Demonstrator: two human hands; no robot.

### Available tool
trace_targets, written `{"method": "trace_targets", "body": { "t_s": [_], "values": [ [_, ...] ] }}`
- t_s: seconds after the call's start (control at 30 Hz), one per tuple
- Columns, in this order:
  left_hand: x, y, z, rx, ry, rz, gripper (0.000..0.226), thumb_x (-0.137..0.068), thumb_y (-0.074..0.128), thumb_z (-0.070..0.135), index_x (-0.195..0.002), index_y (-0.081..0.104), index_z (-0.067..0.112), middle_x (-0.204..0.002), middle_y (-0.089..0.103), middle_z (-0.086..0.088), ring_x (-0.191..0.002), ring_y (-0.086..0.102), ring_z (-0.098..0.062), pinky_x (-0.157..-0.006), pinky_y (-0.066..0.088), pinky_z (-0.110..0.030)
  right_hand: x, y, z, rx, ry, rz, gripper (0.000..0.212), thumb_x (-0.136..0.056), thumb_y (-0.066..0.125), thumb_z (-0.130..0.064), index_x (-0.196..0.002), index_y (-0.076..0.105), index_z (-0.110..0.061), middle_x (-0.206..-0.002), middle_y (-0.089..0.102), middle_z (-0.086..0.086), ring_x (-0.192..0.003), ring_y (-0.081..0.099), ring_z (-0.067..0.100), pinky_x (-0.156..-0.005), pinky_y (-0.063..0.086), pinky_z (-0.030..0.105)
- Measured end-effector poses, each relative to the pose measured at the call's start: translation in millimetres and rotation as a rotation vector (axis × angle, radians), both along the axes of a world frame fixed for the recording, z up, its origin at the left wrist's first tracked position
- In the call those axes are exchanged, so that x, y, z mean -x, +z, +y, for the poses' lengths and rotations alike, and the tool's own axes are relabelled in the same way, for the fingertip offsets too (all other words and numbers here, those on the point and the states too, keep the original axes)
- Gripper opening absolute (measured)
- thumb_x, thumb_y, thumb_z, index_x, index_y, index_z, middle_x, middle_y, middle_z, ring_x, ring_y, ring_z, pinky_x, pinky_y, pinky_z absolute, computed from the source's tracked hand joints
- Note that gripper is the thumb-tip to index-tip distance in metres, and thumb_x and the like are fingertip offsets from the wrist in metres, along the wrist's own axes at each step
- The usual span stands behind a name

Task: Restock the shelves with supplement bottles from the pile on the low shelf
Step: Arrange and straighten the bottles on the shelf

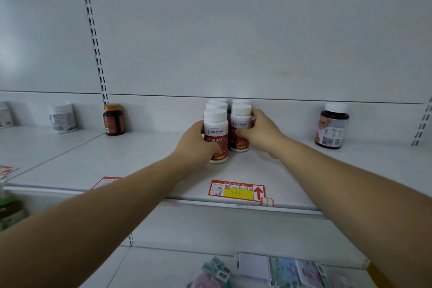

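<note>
Two rows of white-capped bottles with red and white labels stand in the middle of the white shelf (140, 159). My left hand (195, 147) grips the front bottle of the left row (216, 133), fingers curled round its lower label. My right hand (261, 134) holds the front bottle of the right row (240, 124) from its right side, thumb across the label. More of the same bottles (218, 103) stand behind them against the back panel, mostly hidden.
A dark amber bottle with an orange cap (113, 119) and a white tub (62, 118) stand to the left. A dark bottle with a white cap (332, 125) stands to the right. A red and yellow price tag (236, 190) marks the shelf edge. Boxes (280, 271) lie on the shelf below.
</note>
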State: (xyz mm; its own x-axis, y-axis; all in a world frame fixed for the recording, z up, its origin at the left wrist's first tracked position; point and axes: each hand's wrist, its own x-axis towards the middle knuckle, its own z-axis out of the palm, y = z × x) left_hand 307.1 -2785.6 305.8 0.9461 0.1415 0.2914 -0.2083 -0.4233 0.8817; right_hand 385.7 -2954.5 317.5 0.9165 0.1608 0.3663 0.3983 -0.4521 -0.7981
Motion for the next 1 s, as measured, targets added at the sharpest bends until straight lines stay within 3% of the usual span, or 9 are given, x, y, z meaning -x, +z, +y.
{"method": "trace_targets", "body": {
  "t_s": [0.17, 0.37, 0.57, 0.73, 0.87, 1.0],
  "values": [
    [1.6, 1.8, 6.7, 0.024, 0.01, 0.012, 0.059, -0.075, 0.07, 0.003, -0.126, 0.046, 0.023, -0.09, 0.05, 0.021, -0.082, 0.053, -0.001, -0.075, 0.042, -0.027, 2.1, -0.2, -4.6, -0.029, -0.033, 0.004, 0.057, -0.075, 0.073, -0.023, -0.126, 0.047, -0.026, -0.104, 0.058, -0.007, -0.096, 0.059, 0.016, -0.08, 0.044, 0.031],
    [7.2, 3.6, 24.6, 0.107, 0.063, 0.04, 0.061, -0.073, 0.072, 0.004, -0.125, 0.045, 0.02, -0.106, 0.057, 0.003, -0.097, 0.058, -0.019, -0.089, 0.051, -0.041, 6.6, -0.9, -14.4, -0.096, -0.116, 0.022, 0.035, -0.077, 0.065, -0.032, -0.108, 0.049, -0.027, -0.093, 0.058, -0.009, -0.083, 0.059, 0.009, -0.068, 0.046, 0.03],
    [16.1, 7.4, 39.1, 0.107, 0.053, 0.071, 0.056, -0.074, 0.071, 0.001, -0.12, 0.045, 0.019, -0.106, 0.059, 0.001, -0.097, 0.06, -0.021, -0.088, 0.051, -0.042, 33.5, 8.3, -3.9, -0.192, 0.037, -0.044, 0.028, -0.075, 0.063, -0.03, -0.102, 0.054, -0.027, -0.094, 0.063, -0.004, -0.086, 0.063, 0.015, -0.066, 0.048, 0.029],
    [28.9, 12.6, 68.6, 0.054, 0.064, 0.042, 0.053, -0.076, 0.071, 0.002, -0.117, 0.046, 0.022, -0.107, 0.059, 0.001, -0.101, 0.06, -0.021, -0.092, 0.05, -0.046, 61.8, 25.8, 48.1, -0.14, 0.199, -0.093, 0.029, -0.065, 0.065, -0.039, -0.09, 0.051, -0.037, -0.09, 0.065, -0.009, -0.082, 0.064, 0.007, -0.066, 0.051, 0.026],
    [40.0, 18.3, 120.5, 0.031, 0.085, 0.029, 0.057, -0.075, 0.071, 0.003, -0.124, 0.047, 0.019, -0.108, 0.06, 0.0, -0.098, 0.061, -0.019, -0.086, 0.053, -0.043, 67.5, 32.4, 107.4, -0.071, 0.216, -0.083, 0.037, -0.069, 0.07, -0.037, -0.1, 0.049, -0.036, -0.09, 0.062, -0.011, -0.079, 0.062, 0.004, -0.06, 0.044, 0.02],
    [54.1, 20.0, 191.4, 0.042, 0.067, -0.016, 0.049, -0.074, 0.07, 0.0, -0.111, 0.05, 0.024, -0.099, 0.06, 0.004, -0.09, 0.061, -0.012, -0.082, 0.052, -0.039, 66.3, 27.3, 179.6, -0.046, 0.214, 0.0, 0.053, -0.067, 0.074, -0.033, -0.112, 0.046, -0.029, -0.095, 0.059, -0.009, -0.087, 0.061, 0.01, -0.075, 0.053, 0.031]
  ]
}}
